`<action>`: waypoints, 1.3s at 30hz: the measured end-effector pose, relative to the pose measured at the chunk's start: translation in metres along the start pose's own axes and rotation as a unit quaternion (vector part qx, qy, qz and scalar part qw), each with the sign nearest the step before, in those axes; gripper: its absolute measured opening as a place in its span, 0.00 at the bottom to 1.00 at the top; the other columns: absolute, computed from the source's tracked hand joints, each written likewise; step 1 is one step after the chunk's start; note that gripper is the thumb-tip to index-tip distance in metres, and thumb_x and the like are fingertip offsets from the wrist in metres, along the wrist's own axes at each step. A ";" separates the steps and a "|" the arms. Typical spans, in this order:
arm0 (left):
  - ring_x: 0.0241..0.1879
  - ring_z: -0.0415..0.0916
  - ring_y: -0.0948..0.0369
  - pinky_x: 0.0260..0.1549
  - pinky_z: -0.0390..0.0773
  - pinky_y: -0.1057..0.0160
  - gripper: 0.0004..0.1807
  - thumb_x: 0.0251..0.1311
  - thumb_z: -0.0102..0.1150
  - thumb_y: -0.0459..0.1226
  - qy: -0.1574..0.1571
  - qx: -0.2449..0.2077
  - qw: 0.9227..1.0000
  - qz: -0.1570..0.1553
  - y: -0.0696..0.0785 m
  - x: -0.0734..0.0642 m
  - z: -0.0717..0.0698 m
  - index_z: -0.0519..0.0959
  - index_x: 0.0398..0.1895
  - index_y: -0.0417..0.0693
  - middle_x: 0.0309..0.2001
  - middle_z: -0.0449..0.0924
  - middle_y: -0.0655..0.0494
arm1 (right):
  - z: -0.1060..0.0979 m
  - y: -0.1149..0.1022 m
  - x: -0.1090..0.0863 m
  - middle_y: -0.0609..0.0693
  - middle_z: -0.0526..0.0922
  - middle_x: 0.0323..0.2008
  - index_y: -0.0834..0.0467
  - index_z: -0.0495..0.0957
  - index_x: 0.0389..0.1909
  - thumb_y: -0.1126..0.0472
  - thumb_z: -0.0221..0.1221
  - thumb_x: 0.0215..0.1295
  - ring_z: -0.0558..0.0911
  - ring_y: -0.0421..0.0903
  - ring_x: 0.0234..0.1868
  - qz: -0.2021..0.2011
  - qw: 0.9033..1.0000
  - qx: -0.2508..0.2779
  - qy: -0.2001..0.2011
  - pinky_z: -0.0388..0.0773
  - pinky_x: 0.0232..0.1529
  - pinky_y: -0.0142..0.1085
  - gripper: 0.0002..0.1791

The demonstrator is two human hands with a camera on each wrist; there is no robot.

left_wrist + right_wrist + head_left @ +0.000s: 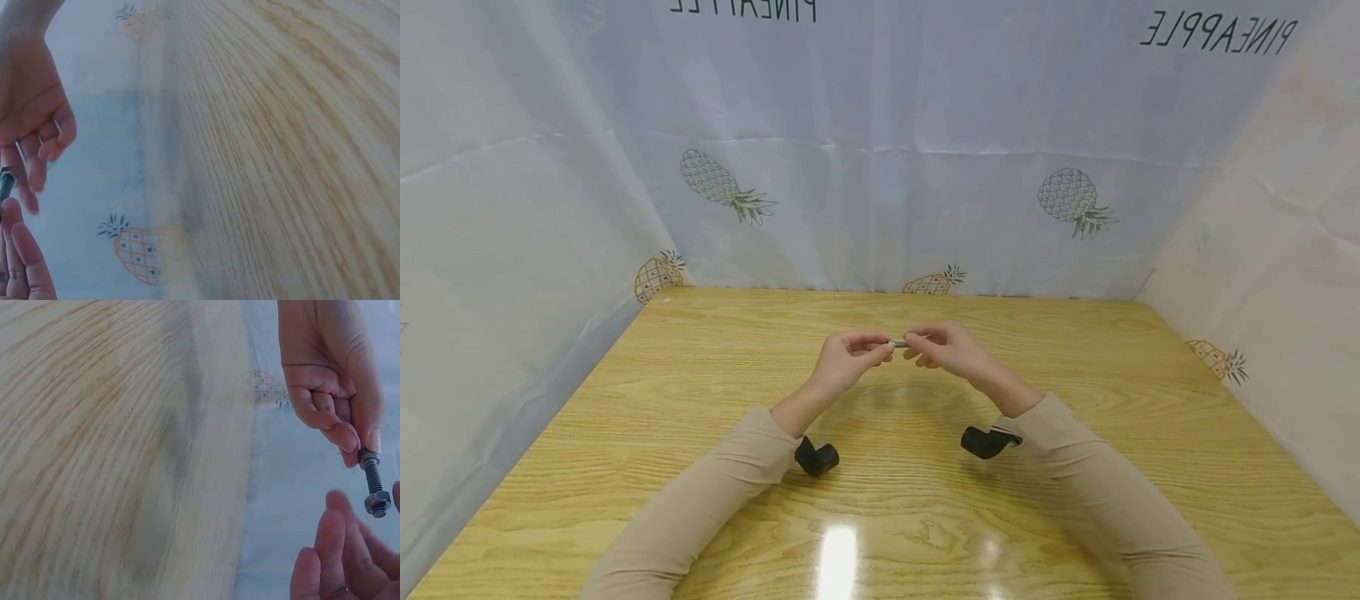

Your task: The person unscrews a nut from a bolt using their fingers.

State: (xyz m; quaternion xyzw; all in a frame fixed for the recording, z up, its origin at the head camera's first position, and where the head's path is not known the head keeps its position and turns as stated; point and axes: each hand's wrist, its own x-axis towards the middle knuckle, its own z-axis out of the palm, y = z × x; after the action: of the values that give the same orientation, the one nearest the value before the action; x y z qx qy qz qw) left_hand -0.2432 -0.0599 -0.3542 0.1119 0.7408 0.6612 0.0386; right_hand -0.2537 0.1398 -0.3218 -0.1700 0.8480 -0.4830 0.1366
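Note:
My left hand [842,363] pinches the head end of a metal bolt [373,475] between thumb and fingers, above the table. A hex nut [377,504] sits on the thread close to the bolt's free end. Opposite it, my right hand [953,353] has its fingers and thumb spread on either side of the nut. In the right wrist view, a gap shows between those right fingers [331,534] and the nut. The left wrist view catches the nut and part of the thread at its left edge, with the left fingertips below.
A wood-grain table [910,500] lies under both hands. Pale cloth with pineapple prints [880,208] hangs behind and along both sides. Black wrist mounts [817,458] stick out from both beige sleeves.

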 end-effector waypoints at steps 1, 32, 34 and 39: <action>0.39 0.83 0.60 0.52 0.78 0.49 0.14 0.60 0.58 0.35 0.000 0.000 1.000 0.000 0.000 0.000 0.000 0.80 0.48 0.38 0.39 0.84 0.47 | 0.000 0.000 0.000 0.60 0.82 0.48 0.60 0.73 0.56 0.49 0.50 0.70 0.79 0.59 0.50 0.003 1.000 -0.004 -0.002 0.76 0.55 0.50 0.22; 0.38 0.82 0.62 0.53 0.78 0.49 0.14 0.60 0.59 0.35 0.004 0.002 1.000 0.005 0.001 -0.002 0.001 0.80 0.47 0.38 0.38 0.85 0.47 | 0.000 -0.001 -0.001 0.60 0.82 0.47 0.58 0.73 0.55 0.51 0.52 0.68 0.78 0.60 0.49 0.002 1.000 0.005 -0.007 0.75 0.57 0.52 0.21; 0.38 0.82 0.63 0.52 0.78 0.49 0.14 0.60 0.59 0.35 0.003 0.002 1.000 0.005 0.001 -0.002 0.000 0.80 0.47 0.38 0.39 0.85 0.46 | 0.000 -0.002 -0.001 0.61 0.82 0.46 0.61 0.75 0.53 0.51 0.51 0.70 0.78 0.62 0.50 0.004 1.000 0.007 -0.006 0.75 0.56 0.51 0.20; 0.36 0.82 0.65 0.52 0.78 0.49 0.14 0.60 0.59 0.36 0.006 0.006 1.000 0.006 0.001 -0.002 0.001 0.80 0.47 0.38 0.38 0.85 0.47 | 0.001 -0.002 -0.002 0.62 0.79 0.51 0.62 0.74 0.54 0.57 0.56 0.66 0.77 0.59 0.51 -0.009 1.000 0.008 0.005 0.74 0.57 0.53 0.18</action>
State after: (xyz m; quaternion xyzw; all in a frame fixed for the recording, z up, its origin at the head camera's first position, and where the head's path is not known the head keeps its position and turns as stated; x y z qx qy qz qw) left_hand -0.2413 -0.0596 -0.3537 0.1128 0.7440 0.6579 0.0294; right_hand -0.2515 0.1389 -0.3200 -0.1741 0.8435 -0.4915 0.1291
